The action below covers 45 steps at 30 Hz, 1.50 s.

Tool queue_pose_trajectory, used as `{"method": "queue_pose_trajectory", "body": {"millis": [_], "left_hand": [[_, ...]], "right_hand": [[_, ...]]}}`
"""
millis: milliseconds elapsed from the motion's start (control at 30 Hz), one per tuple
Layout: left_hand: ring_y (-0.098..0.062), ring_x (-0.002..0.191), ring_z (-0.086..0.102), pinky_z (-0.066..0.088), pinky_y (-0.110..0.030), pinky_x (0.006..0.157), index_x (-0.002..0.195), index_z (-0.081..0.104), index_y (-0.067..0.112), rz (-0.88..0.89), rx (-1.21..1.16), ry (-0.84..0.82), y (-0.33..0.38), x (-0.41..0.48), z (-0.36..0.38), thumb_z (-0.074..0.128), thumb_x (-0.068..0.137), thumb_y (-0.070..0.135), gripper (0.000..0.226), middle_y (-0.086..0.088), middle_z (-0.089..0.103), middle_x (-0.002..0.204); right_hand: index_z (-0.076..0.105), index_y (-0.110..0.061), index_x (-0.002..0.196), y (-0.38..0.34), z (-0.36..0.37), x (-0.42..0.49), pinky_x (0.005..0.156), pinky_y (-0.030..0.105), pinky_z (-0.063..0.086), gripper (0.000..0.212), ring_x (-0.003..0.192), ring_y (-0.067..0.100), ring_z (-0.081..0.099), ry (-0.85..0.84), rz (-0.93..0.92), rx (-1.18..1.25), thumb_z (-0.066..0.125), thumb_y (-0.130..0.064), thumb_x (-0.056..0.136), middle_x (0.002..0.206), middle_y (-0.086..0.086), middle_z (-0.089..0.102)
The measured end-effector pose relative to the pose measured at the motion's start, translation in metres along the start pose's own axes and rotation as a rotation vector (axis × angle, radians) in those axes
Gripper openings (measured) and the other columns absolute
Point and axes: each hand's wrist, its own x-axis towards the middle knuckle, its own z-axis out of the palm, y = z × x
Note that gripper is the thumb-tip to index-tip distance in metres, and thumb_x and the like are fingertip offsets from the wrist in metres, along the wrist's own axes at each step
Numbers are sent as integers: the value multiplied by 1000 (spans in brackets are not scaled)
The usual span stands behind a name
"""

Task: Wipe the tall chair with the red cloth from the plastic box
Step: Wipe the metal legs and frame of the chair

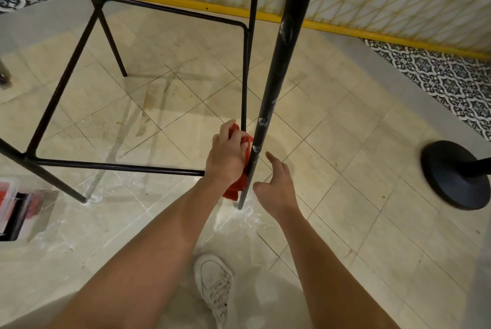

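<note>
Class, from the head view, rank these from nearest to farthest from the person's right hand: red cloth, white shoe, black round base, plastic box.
From the right hand:
1. red cloth, just left, against the chair leg.
2. white shoe, below, nearer the camera.
3. black round base, far right on the floor.
4. plastic box, at the far left edge.

A black round stand base point(455, 175) is seen at the right on the beige floor tiles point(358, 142). A yellow rail point(186, 1) is fixed along the wall's foot, bordered by dark patterned tiles point(438, 73).
</note>
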Motion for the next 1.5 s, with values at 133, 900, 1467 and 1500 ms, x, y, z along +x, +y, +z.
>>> {"method": "queue_pose_trajectory", "body": {"millis": [133, 900, 1467, 1500], "left_hand": [[-21, 115, 45, 40, -31, 97, 126, 49, 16, 34, -57, -73, -10, -5, -1, 44, 98, 18, 29, -1, 40, 135], [-15, 106, 56, 44, -31, 97, 108, 67, 14, 224, -85, -198, -14, 20, -12, 53, 92, 14, 21, 5, 59, 119], [-22, 108, 55, 44, -30, 88, 109, 66, 8, 205, -22, -178, -7, 14, -9, 50, 91, 9, 24, -5, 55, 124], [-20, 105, 54, 45, -29, 83, 108, 66, 10, 236, 15, -186, -9, 7, -10, 50, 91, 11, 23, -2, 54, 122]], "right_hand": [[27, -23, 147, -1, 1, 3, 111, 40, 34, 75, 138, 19, 29, -21, 8, -1, 60, -7, 82, 150, -1, 29], [22, -25, 149, 2, 4, 4, 111, 34, 30, 80, 142, 16, 22, -61, 25, 5, 59, -5, 81, 152, -4, 24], [24, -22, 148, -7, 4, -1, 111, 38, 32, 79, 138, 20, 28, -99, 10, -1, 61, -7, 80, 149, -2, 29], [25, -23, 148, -7, 4, -2, 111, 37, 32, 78, 138, 19, 28, -93, 10, -1, 61, -7, 80, 149, -2, 29]]}}
